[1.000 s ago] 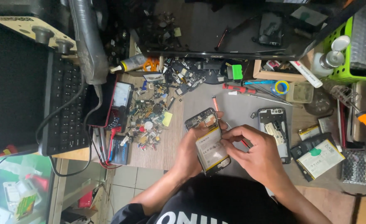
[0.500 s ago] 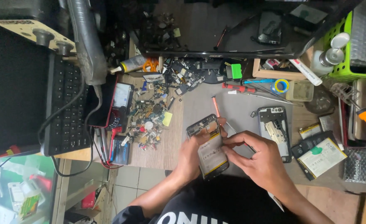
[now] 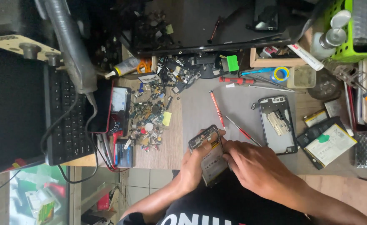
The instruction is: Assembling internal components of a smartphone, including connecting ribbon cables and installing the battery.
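My left hand (image 3: 191, 168) grips an opened phone (image 3: 209, 155) with its back cover off, its battery and circuit board showing. My right hand (image 3: 256, 166) rests on the phone's right edge, fingertips pressed near its upper part. I cannot tell whether a small tool is pinched in those fingers. Just above the hands, a red-handled screwdriver (image 3: 217, 109) and a thin red-tipped tool (image 3: 243, 131) lie on the grey mat (image 3: 237, 100). A second phone frame (image 3: 277, 124) lies face down to the right.
A heap of small phone parts (image 3: 148, 118) lies left of the mat, next to a multimeter (image 3: 117, 110) and a black keyboard (image 3: 64, 116). Loose batteries (image 3: 329, 143) lie at right. A green basket (image 3: 350, 29), a tape roll (image 3: 280, 74) and a glue bottle (image 3: 123, 67) sit further back.
Both hands and the opened phone have shifted slightly down and left, toward my body. My right fingers stay at the phone's edge.
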